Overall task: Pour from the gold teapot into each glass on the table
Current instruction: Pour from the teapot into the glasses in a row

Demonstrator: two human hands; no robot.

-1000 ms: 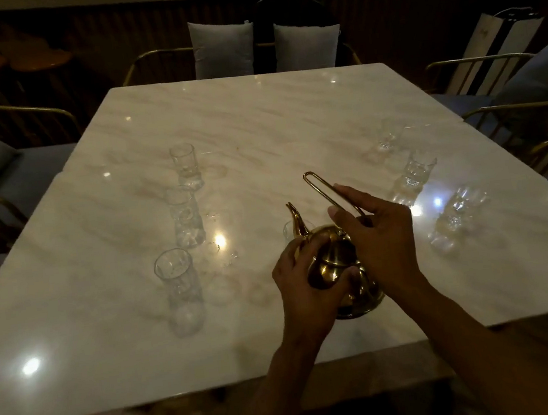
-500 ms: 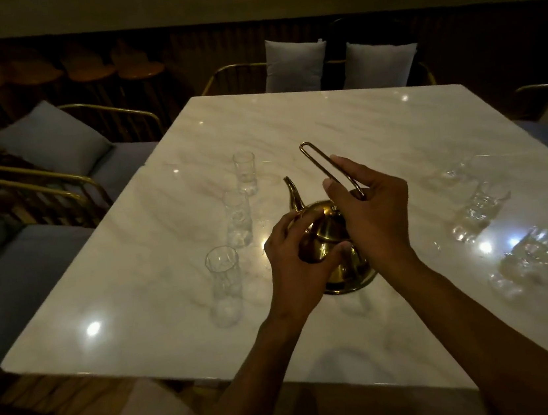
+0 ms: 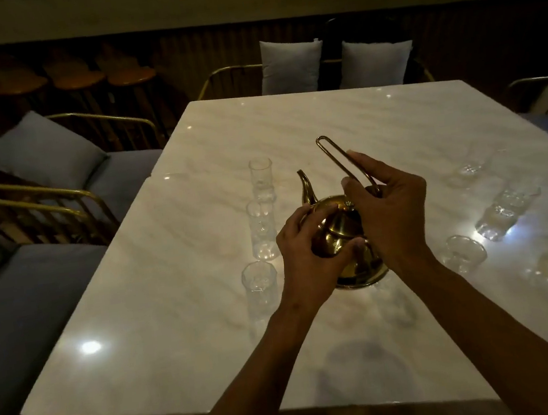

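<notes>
On the white marble table (image 3: 179,288), the shiny gold teapot (image 3: 341,233) points its spout at the tall clear glasses (image 3: 262,233); the left hand (image 3: 310,258) cups its lid, and the right hand (image 3: 390,213) pinches its thin wire handle.

**Both hands on the gold teapot**

The gold teapot (image 3: 344,233) is sitting on the pale marble worktop (image 3: 183,322), its spout pointing away from the person. The left hand (image 3: 310,258) is wrapping round the pot's rounded body, while the right hand (image 3: 391,206) is pinching the tall loop handle (image 3: 339,161) between thumb and fingers. Three clear glasses (image 3: 262,229) are standing in a row just left of the pot; more glasses (image 3: 504,210) are catching glints of light well to the right.
</notes>
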